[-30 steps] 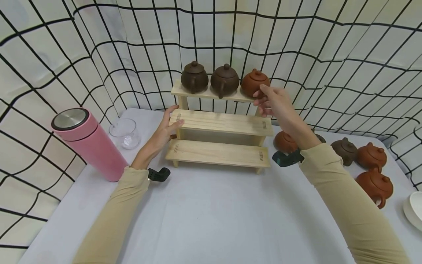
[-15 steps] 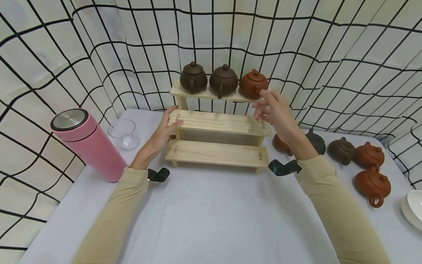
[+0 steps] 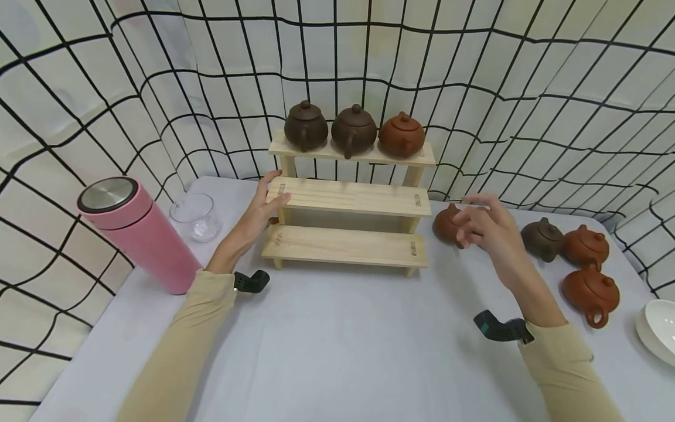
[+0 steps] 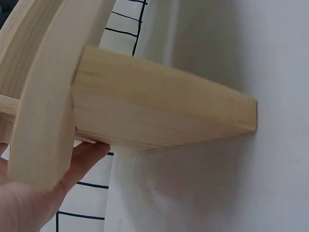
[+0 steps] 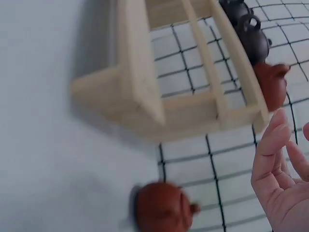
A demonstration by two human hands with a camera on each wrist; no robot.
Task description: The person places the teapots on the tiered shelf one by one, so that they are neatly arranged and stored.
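A three-tier wooden display shelf (image 3: 348,196) stands on the table. On its top tier sit two dark brown teapots (image 3: 306,128) and a reddish-brown teapot (image 3: 402,138) in a row. My left hand (image 3: 254,217) grips the left end of the middle tier, thumb on top; the left wrist view shows its fingers (image 4: 89,157) behind the board. Right of the shelf, my right hand (image 3: 493,234) hovers over the table with nothing in its loosely bent fingers. Just left of it, partly covered by its fingertips, stands another reddish teapot (image 3: 445,225).
At the right are a grey-brown teapot (image 3: 543,239) and two orange-red teapots (image 3: 586,246), with a white bowl (image 3: 659,331) at the edge. A pink flask (image 3: 145,237) and a clear glass cup (image 3: 195,220) stand left. Black wire mesh (image 3: 337,76) encloses the back and sides.
My right hand has left the reddish teapot on the top tier and moved right and down toward the teapots on the table. My left hand keeps its grip on the shelf.
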